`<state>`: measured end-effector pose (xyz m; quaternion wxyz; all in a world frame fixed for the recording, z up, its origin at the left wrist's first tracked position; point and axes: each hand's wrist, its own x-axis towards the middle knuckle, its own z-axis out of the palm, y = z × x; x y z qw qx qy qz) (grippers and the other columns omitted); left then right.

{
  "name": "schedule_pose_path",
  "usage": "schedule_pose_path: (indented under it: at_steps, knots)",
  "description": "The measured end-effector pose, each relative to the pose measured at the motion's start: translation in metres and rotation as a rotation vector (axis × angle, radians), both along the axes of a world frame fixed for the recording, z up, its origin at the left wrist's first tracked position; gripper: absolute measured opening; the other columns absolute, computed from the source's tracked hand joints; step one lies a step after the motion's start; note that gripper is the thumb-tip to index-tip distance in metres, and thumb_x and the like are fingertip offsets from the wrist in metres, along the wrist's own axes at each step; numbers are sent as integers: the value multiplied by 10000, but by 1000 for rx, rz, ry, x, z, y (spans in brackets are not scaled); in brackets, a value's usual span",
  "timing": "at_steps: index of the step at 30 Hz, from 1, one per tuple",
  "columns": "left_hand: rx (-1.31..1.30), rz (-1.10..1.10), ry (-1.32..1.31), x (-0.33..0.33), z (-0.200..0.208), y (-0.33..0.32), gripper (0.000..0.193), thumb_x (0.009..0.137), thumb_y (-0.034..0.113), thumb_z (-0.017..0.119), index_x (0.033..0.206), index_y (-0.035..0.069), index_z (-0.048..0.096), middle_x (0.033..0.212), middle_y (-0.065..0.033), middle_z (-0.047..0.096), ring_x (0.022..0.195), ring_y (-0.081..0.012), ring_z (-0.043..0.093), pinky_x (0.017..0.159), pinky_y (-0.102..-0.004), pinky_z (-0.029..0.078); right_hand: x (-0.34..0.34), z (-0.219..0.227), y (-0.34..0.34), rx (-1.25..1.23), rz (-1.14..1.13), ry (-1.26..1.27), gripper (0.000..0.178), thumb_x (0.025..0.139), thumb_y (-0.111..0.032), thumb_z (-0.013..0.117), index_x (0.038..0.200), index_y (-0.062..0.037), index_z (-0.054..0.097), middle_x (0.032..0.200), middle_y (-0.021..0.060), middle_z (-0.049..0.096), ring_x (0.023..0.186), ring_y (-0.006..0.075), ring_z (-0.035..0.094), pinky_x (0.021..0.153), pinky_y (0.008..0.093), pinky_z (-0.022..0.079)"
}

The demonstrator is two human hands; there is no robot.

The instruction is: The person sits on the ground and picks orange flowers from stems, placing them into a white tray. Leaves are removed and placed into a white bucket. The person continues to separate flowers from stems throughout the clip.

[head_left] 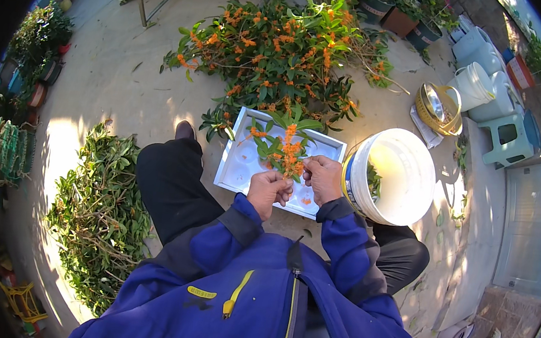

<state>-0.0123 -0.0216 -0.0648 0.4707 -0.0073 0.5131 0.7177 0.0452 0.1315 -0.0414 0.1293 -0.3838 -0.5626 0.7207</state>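
Observation:
A leafy sprig with orange blossoms (287, 146) is held over a shallow white tray (232, 165). My left hand (269, 192) pinches its lower end, the fingers closed. Just to the right, my right hand (323, 178) is closed too, thumb and fingertips at the edge of the blossoms; what exactly lies between them is too small to make out. A few orange bits rest on the tray's bottom. A white bucket (406, 175) stands beside my right hand, tilted in this view, with some green leaves (373, 180) inside.
Beyond the tray lies a large heap of orange-flowered branches (268, 58). At the left is a pile of leafy cuttings (96, 217). On the right are a yellow basket (437, 110), a white pail (472, 87) and a pale green stool (509, 140). Potted plants line the far side.

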Motion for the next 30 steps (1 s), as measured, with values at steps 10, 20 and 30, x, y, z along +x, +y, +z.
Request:
schedule_pose_path:
  at_steps: [10,20,30]
  knots:
    - [148,-152,-385,-15,-2,-7,133,949,125,595,960,-3,628,749,-18,605,599,-104,528,523,-250,424,16,-10,27,160,282,101,136,881,-103,644,843,26,668,659,5,580,573,67,517,519,214,413]
    - [123,-70,-308,-17,-8,-5,132,952,109,587,961,-17,627,757,-28,610,606,-107,544,528,-233,432,20,-36,26,211,292,1,145,859,-88,646,905,42,692,681,21,611,579,79,550,517,234,427]
    - [21,46,-123,-12,-9,-1,89,895,80,677,887,3,633,731,-64,643,562,-117,595,494,-229,475,5,-7,3,-115,37,20,243,868,-205,670,850,34,713,665,47,620,533,95,557,443,233,389]
